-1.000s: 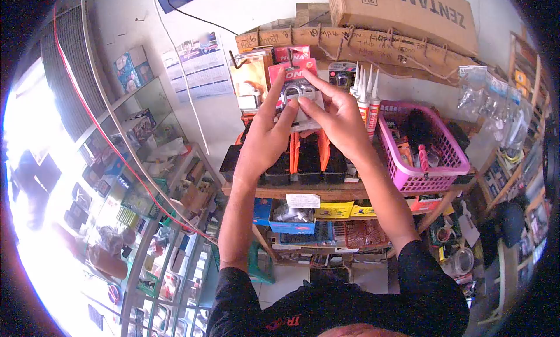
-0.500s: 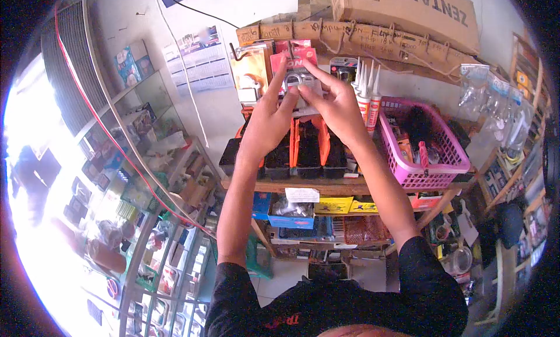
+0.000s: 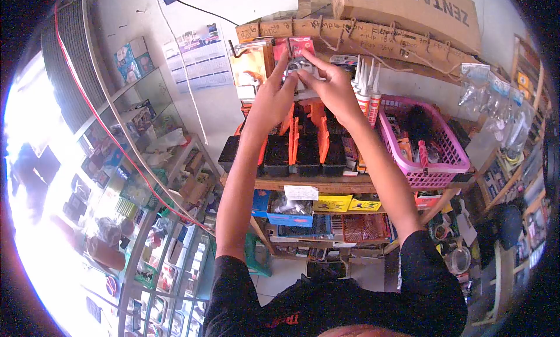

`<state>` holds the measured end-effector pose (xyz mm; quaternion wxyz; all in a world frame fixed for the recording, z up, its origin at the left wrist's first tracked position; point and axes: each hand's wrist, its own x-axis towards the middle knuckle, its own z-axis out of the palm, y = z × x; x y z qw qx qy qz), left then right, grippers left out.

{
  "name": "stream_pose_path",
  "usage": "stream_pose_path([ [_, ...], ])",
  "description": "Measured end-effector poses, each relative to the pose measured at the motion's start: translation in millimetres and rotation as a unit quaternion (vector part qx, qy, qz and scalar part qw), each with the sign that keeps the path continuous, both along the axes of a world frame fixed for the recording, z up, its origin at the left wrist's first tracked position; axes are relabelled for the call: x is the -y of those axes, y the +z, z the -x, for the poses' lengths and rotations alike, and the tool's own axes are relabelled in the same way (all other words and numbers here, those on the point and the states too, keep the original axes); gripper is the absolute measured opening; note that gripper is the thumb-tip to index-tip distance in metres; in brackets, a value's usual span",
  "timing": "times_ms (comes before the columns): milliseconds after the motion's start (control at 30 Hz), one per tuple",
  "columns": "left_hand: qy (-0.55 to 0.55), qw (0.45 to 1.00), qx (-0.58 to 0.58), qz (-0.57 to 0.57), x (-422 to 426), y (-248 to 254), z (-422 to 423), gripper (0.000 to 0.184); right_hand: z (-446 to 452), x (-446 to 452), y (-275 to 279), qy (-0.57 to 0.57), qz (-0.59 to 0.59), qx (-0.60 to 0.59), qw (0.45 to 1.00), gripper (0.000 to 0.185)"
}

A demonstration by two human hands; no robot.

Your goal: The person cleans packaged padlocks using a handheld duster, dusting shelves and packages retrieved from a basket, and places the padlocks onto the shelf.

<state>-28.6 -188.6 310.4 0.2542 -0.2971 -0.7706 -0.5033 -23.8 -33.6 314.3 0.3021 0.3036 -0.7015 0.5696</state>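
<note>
Here, both hands [image 3: 271,106] [image 3: 338,95], fingers [image 3: 319,65] half-spread, hold a padlock pack [image 3: 303,65] by its edges (black bins [image 3: 277,164] below).

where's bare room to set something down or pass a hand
Free: pale tiled floor beside green plastic stool; bare white wall between hanging white cord and black plastic bins. Crowded: brown wooden shelf, under those bins and a pink perforated plastic basket.

Shiny metal padlock [image 3: 298,65], smooth plastic basket [image 3: 442,175]
</note>
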Motion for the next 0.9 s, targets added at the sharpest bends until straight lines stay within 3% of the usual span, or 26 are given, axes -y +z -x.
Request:
stream_pose_path([
  [100,0.035,0.999,0.014,0.02,-3.0,5.3,-2.2,0.055,3.1,-1.7,3.9,-0.009,-0.001,0.015,1.0,0.048],
  [200,0.096,0.992,-0.07,0.053,-6.2,2.8,10.3,0.055,12.3,-2.1,4.0,-0.019,0.008,0.008,1.0,0.047],
  [400,0.107,0.991,0.029,0.069,-12.2,11.2,15.9,0.056,41.0,-6.2,-0.6,-0.044,-0.015,-0.029,0.999,0.046],
  [567,0.154,0.978,-0.057,0.125,-17.3,9.5,19.7,0.045,48.8,-6.9,-2.3,-0.025,0.0,-0.038,0.999,0.046],
  [667,0.172,0.973,-0.093,0.125,-22.2,5.4,15.6,0.04,46.5,-4.5,-4.5,-0.086,-0.024,-0.174,0.981,0.046],
  [767,0.198,0.952,-0.16,0.17,-22.8,-3.7,18.7,0.038,32.7,-4.6,-8.4,-0.092,-0.035,-0.063,0.993,0.046],
  [800,0.209,0.938,-0.191,0.199,-23.3,-6.5,20.5,0.037,31.3,-3.6,-11.1,-0.098,-0.028,-0.084,0.991,0.046],
  [900,0.163,0.979,-0.102,0.075,-31.0,-10.0,2.8,0.044,40.0,-0.3,-23.2,-0.118,-0.005,-0.198,0.973,0.046],
])
